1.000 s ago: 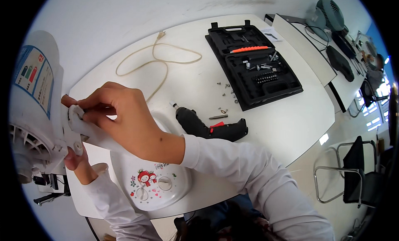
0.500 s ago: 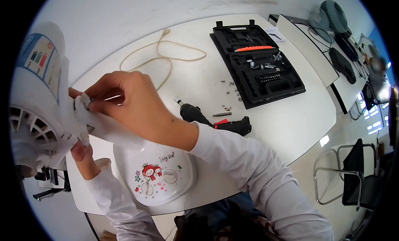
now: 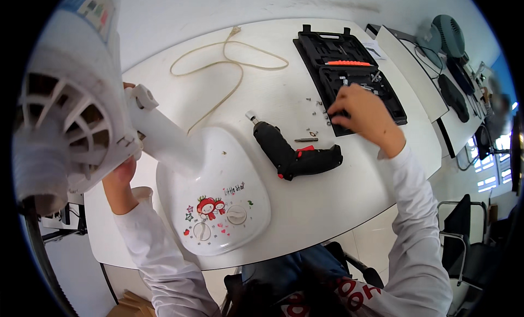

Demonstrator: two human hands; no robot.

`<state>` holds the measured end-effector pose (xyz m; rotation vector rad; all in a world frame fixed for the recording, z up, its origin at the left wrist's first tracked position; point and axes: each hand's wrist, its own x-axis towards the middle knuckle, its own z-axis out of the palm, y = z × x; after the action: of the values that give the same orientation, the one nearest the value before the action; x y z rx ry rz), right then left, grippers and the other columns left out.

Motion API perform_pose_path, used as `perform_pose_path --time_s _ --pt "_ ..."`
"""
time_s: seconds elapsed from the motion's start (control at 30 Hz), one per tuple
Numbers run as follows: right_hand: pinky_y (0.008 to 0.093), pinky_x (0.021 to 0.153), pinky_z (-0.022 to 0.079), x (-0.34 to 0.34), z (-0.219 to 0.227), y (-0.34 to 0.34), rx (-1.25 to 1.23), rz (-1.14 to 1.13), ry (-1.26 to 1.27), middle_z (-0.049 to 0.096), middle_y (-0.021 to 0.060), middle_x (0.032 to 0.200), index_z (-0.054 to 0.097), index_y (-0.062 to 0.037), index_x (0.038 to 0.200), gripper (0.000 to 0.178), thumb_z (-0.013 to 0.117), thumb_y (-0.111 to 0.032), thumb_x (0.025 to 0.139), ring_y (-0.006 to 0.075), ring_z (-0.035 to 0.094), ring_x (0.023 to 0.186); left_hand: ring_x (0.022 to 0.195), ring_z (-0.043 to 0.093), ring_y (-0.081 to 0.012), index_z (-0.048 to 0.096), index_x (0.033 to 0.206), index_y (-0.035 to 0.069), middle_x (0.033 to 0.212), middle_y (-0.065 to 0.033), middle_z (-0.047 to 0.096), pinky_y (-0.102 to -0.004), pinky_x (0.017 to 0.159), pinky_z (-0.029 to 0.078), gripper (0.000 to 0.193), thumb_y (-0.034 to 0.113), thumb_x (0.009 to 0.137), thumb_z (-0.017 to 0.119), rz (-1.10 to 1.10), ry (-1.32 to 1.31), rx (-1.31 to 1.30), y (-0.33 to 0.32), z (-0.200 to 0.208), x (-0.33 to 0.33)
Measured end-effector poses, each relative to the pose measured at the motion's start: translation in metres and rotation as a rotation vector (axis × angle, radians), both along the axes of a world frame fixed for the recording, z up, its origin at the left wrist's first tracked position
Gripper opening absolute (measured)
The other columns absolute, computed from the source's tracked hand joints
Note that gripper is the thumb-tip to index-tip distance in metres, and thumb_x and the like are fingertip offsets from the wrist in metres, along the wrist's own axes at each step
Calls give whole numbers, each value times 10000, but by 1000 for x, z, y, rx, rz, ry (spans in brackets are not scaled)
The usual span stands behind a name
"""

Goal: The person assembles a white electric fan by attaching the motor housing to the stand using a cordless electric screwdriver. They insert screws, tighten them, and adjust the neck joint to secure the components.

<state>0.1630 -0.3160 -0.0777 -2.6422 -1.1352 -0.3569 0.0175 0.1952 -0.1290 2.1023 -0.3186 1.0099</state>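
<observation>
A white electric fan [image 3: 71, 98] fills the left side, its round vented housing tilted beside the neck. My left hand [image 3: 121, 178] is closed on it near the joint; the housing hides most of the fingers. A bracket with a round hole [image 3: 145, 97] tops the slanted white neck [image 3: 166, 137]. The neck rises from a glossy white base [image 3: 180, 208] with cartoon print and two round knobs. My right hand [image 3: 360, 114] hovers at the toolbox's near-left edge, beside small screws [image 3: 314, 113]. Its fingers are curled toward the thumb; whatever they pinch is too small to make out.
The black toolbox [image 3: 376, 114] lies open, holding sockets, bits and an orange strip. A black power screwdriver [image 3: 270, 147] lies mid-table, near a loose bit [image 3: 306, 139]. A pale cord [image 3: 232, 63] loops behind. At right are a grey-green fan [image 3: 450, 36] and a chair [image 3: 458, 235].
My right hand has left the fan's joint and swung right to the toolbox's edge, uncovering the bracket. The left hand stays on the fan. My view has shifted a little.
</observation>
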Motion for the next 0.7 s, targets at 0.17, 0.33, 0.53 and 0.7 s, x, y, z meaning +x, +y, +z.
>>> perform_pose_path --time_s 0.17,0.33,0.53,0.7 --pt "323 684 403 -16 -25 11 -105 -90 -176 483 22 838 657 -100 745 99 708 -119 662 193 504 845 1006 514 -202 508 1179 15 1159 -86 523 -314 873 432 339 186 887 516 90 -16 201 22 -5 3" --pt "333 674 382 -17 -33 22 -136 -80 -286 481 21 828 615 -100 709 74 665 -100 655 198 489 837 915 542 -215 561 1079 47 1053 -77 562 -320 799 448 263 128 828 559 90 -69 297 -39 24 11" --pt "340 623 418 -20 -15 37 83 -50 -122 546 37 707 570 -76 757 141 689 -65 682 224 551 713 664 588 -256 655 847 123 767 -56 642 -320 588 465 242 155 614 715 11 -202 118 -157 119 11" --pt "242 597 442 -59 35 102 655 101 453 666 62 805 607 -19 916 118 640 -39 805 106 618 698 574 594 -256 620 921 81 691 -61 643 -319 542 462 354 222 618 735 48 91 -51 -156 129 -5"
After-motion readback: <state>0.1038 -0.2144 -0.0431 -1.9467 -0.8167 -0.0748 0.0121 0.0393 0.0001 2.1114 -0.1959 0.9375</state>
